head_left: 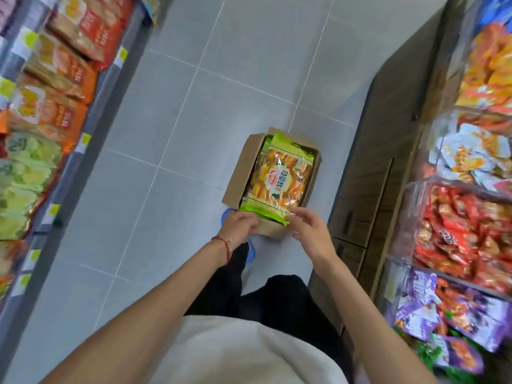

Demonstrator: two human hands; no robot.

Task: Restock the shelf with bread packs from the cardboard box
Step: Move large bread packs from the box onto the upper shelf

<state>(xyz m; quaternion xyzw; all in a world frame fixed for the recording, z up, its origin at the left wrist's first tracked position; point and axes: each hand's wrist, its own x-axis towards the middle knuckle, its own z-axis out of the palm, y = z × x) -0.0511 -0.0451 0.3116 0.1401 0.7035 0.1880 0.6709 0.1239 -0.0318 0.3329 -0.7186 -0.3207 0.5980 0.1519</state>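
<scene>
Down on the grey tiled floor, in the aisle between two runs of shelving: an open cardboard box, close to the wooden cabinet base on the right. Inside it, stacked packs, with the top bread pack lying across the others and standing slightly proud of the box's rim. Green at both ends, clear in the middle over orange-yellow bread, with a red-and-white label. At the pack's near left corner, above the box's near edge, the left hand, fingers curled over the green end and gripping it. At the near right corner, the right hand, thumb and fingertips against the green edge, fingers only loosely bent (pinching or merely touching, impossible to tell). Round the left wrist, a red string bracelet. Just beside the box's near left corner, a blue shoe, partly hidden under the left hand. Along the left shelf, orange packs and, nearer, green packs; on the right, blurred snack bags in red and purple.
</scene>
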